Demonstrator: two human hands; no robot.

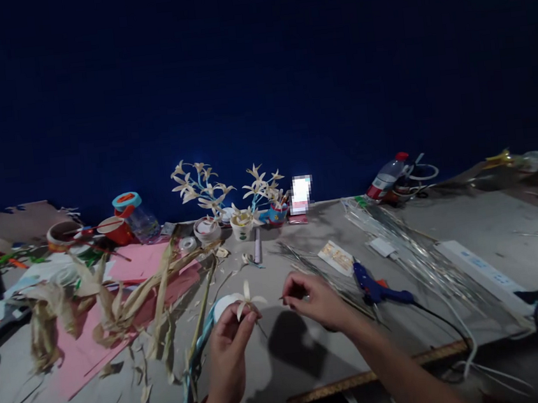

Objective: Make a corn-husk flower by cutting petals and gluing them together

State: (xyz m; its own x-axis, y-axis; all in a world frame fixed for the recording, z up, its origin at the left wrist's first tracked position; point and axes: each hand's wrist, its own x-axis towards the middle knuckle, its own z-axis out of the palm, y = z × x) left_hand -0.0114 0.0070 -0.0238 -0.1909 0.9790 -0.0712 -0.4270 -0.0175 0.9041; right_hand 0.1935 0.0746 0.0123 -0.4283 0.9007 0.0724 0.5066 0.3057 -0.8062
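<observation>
My left hand (pixel 233 343) pinches a pale flower (pixel 247 298) with narrow pointed petals, like the husk flowers behind it; a thin dark stem pokes out below the fingers. A short way to the right, my right hand (pixel 310 298) is held with thumb and fingertips pressed together. Whatever lies between them is too small to make out. Beneath my left hand is a white round piece (pixel 228 303), partly covered by it. A light blue ribbon-like strand (pixel 199 350) runs along the left side of that hand. Thin wires (pixel 311 262) lie beyond my right hand.
Dried corn husks (pixel 112 314) cover pink paper (pixel 81 356) at left. Husk flowers (pixel 200 186) stand in small pots at the back, near a lit phone (pixel 301 193). A blue glue gun (pixel 377 287) with its cord and a power strip (pixel 483 272) lie at right.
</observation>
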